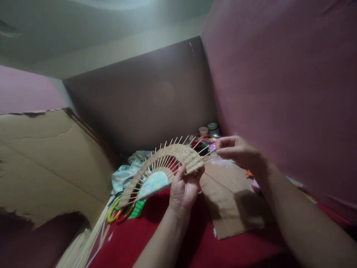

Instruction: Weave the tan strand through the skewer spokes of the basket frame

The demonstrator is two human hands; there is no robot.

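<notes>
My left hand [185, 188] is closed on the lower right end of a half-round woven fan [185, 155], thumb in front. Thin pale sticks radiate through the weave, and their bare tips stick out past the outer edge. A light blue patterned cloth piece [153, 185] covers the fan's inner half-circle. Off the fan's right end, my right hand [235, 149] is raised with thumb and fingertips pinched together, close to the last stick tips. Whatever lies between those fingertips is too small to make out.
Below lies a red cloth surface [156, 238] with a flat cardboard sheet [231, 208]. At left are yellow and red scissor-like handles [113, 214], pale strips [80, 245], crumpled blue cloth [125, 176] and a big cardboard panel [50, 163]. Cups [203, 131] stand by the far wall.
</notes>
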